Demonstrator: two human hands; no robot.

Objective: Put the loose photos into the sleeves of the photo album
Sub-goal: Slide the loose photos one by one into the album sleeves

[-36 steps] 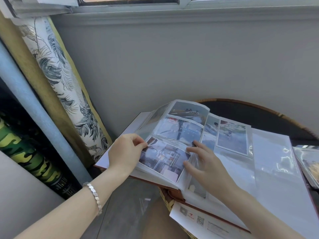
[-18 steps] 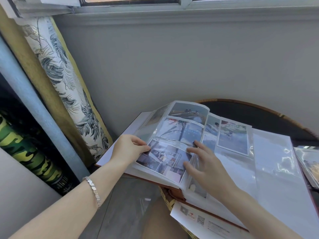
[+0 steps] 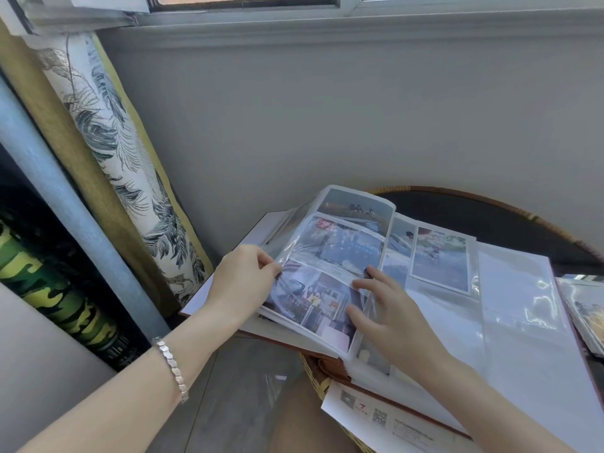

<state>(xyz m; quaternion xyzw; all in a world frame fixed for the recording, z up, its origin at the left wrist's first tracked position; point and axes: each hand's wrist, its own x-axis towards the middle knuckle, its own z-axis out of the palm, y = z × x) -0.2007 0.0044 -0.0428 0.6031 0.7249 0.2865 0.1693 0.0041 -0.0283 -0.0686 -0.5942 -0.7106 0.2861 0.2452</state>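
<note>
My left hand (image 3: pixel 243 279) pinches the outer edge of a filled page (image 3: pixel 320 289) in the photo album (image 3: pixel 523 354), thumb and fingertips pressed together on the plastic. My right hand (image 3: pixel 392 317) lies spread, fingers straight, across that page near the spine. The album lies open on the round desk (image 3: pixel 490 220); its right-hand sleeves are mostly bare. A stack of loose photos (image 3: pixel 585 315) sits just beside the album's right edge. A printed sheet (image 3: pixel 376 416) pokes out from under its near edge.
</note>
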